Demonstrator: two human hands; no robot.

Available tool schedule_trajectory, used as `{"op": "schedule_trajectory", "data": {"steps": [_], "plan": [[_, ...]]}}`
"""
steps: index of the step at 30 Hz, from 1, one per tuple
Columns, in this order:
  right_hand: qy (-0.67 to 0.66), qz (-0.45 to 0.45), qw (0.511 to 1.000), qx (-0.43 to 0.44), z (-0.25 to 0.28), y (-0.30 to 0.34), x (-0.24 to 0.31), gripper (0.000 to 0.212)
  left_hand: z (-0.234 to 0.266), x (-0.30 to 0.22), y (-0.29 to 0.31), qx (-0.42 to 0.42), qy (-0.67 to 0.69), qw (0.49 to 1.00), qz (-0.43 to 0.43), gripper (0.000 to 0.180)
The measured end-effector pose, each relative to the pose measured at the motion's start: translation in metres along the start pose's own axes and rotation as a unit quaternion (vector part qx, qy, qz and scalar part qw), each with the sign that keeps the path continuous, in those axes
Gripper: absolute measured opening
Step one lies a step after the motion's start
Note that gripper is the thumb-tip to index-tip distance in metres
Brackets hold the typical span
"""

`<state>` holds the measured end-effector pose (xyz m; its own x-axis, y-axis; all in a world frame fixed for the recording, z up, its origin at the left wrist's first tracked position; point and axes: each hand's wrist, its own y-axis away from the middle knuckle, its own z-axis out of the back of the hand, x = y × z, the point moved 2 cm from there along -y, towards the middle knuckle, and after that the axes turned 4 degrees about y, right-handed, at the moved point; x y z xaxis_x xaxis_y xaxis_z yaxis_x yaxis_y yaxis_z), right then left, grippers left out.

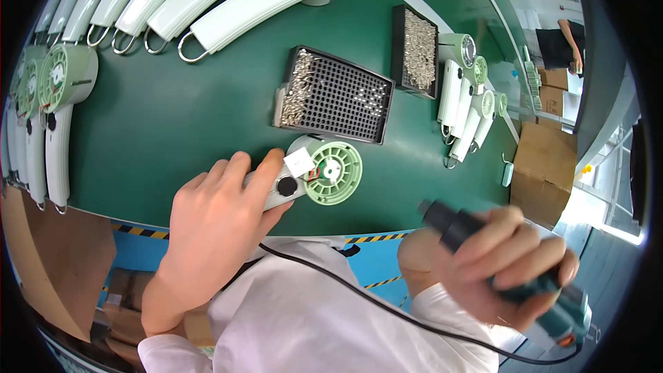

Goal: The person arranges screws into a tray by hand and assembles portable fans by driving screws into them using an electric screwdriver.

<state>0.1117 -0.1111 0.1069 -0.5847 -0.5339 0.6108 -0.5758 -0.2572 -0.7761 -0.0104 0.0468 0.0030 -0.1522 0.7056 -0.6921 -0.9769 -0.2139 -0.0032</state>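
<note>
Under my left hand (pixel 224 217) lies a part-built hair dryer (pixel 335 174) at the near edge of the green table. My fingers are wrapped round its white handle. Its round, pale green head faces up, with wires and a white fan-like centre showing, and a white tag sits by the neck. My right hand (pixel 511 262), smeared by motion, grips a teal and black electric screwdriver (pixel 452 226). Its black tip points toward the table, to the right of the hair dryer and apart from it. Just beyond the hair dryer is a black screw tray (pixel 345 100) with a grid of holes and screws heaped at its left end.
A second black tray (pixel 418 52) full of screws stands farther back. More hair dryers (pixel 248 14) lie along the far left, left edge and right. The black power cord (pixel 359 289) crosses my lap. A cardboard box (pixel 544 166) stands at the right; another person (pixel 563 45) is beyond.
</note>
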Motion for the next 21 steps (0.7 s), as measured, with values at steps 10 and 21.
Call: {"op": "schedule_trajectory", "data": {"steps": [10,21], "plan": [[0.112,-0.137,0.980,-0.093,0.047,0.002,-0.058,0.024,-0.006,0.009,0.028,-0.036,0.396,0.911,0.107,0.051],[0.147,-0.180,0.965,-0.119,0.055,0.005,-0.083,0.026,-0.040,0.017,0.031,-0.167,0.750,0.631,0.107,0.043]]}}
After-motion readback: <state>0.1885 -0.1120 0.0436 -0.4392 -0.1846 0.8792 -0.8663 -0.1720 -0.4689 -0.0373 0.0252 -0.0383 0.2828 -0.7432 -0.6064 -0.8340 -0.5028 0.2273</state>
